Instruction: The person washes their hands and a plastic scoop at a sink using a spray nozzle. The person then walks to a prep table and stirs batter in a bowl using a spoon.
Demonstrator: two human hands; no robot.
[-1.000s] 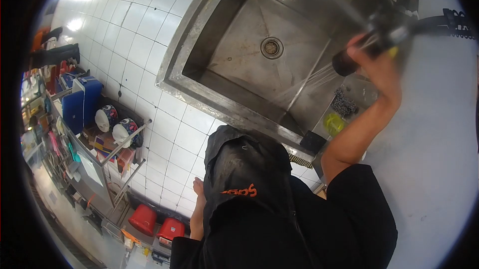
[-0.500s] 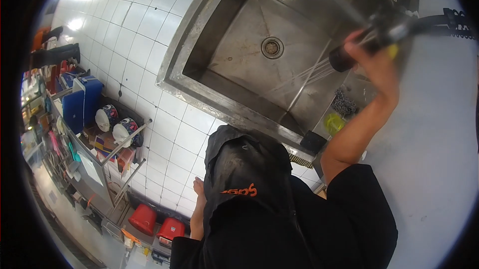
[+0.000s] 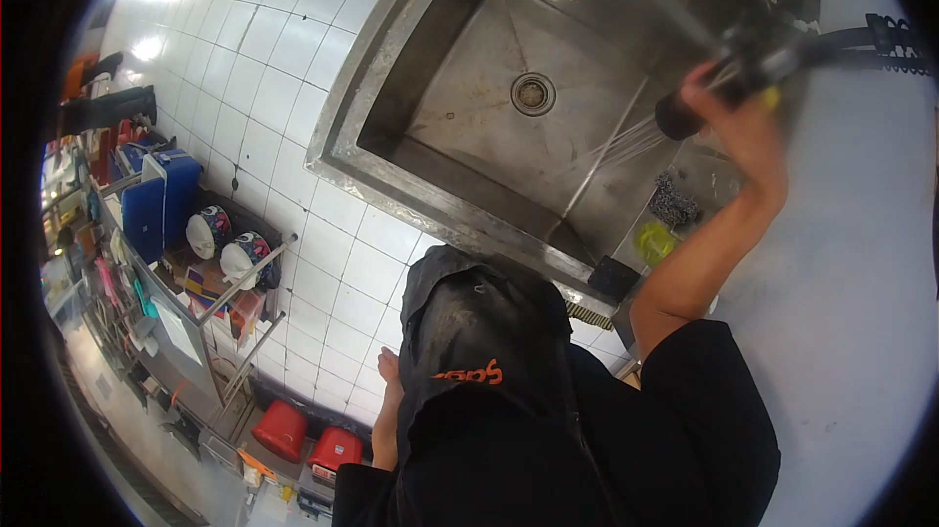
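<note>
1. Change: nozzle end of the black sprayer sits slightly further right than half a second ago; the water spray shifted right with it. Small swing only.
2. Effect: water still goes left into the steel sink, on its right part. Spray doesn't visibly reach the drain. Reads as the same spraying, re-aimed.
3. Right hand: wrapped round the sprayer, far right, above the sink's right side. Blurred; can't tell if a lever is squeezed.
4. Left hand: well apart from the right, low at left over the white tiles, same spot as before. Nothing seen in it; finger pose unclear.
5. Near side of the sprayer: metal scrubber, yellow-green item just nearer. Neither touched, both unmoved.
</note>
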